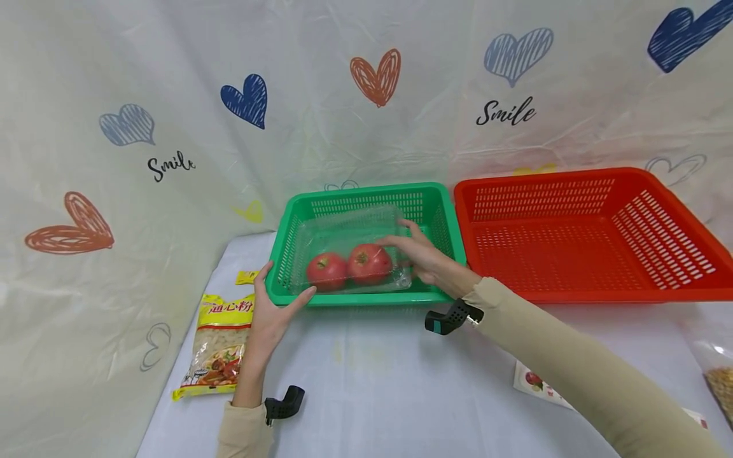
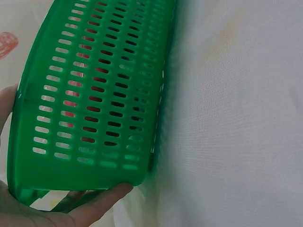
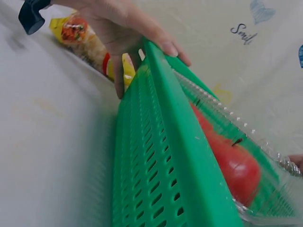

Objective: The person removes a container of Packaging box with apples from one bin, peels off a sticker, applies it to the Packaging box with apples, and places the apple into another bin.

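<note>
Two tomatoes [image 1: 348, 264] in a clear box [image 1: 349, 248] lie inside the green basket [image 1: 366, 296] on the tabletop [image 1: 389, 381], left hand [image 1: 272, 318] gripping its near-left corner, right hand [image 1: 420, 254] resting relaxed fingers on the box; the left wrist view shows fingers [image 2: 94, 203] under the basket wall [image 2: 94, 94]; the right wrist view shows a tomato [image 3: 236, 165] behind the rim [image 3: 189, 151].

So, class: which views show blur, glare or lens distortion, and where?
Head view: sharp, but the red basket bows at the frame edge, and glare whitens the clear tomato box. Left wrist view: the green basket blurs at its right edge. Right wrist view: its near wall smears.
</note>
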`<action>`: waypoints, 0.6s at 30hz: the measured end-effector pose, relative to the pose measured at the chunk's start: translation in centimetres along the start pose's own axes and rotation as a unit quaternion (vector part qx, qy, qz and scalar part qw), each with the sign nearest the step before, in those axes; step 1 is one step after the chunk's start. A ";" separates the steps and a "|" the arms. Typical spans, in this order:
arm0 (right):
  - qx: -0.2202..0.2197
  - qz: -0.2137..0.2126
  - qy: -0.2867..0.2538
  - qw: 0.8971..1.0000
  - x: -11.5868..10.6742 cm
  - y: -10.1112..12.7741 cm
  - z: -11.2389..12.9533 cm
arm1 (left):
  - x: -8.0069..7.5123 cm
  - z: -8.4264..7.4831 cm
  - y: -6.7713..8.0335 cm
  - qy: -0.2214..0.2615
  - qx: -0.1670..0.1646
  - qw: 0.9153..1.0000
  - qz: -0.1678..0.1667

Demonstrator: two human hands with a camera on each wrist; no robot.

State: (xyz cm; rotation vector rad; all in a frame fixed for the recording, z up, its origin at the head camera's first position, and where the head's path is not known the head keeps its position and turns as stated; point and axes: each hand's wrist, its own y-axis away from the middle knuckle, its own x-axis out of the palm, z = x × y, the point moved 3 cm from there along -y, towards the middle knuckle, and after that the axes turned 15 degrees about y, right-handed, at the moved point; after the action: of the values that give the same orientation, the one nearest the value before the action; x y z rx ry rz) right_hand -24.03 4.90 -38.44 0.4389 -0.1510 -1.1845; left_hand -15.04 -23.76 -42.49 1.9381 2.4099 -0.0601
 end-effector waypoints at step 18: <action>-0.050 0.000 -0.076 0.996 -2.4 6.3 2.6 | 0.1 0.1 0.0 0.014 0.006 1.000 0.001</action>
State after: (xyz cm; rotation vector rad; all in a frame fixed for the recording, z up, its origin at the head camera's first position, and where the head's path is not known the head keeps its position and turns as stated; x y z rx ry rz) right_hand -20.40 8.39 -33.26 0.2614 -0.2221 -1.2187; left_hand -15.08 -23.72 -42.56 1.9589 2.4313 -0.0495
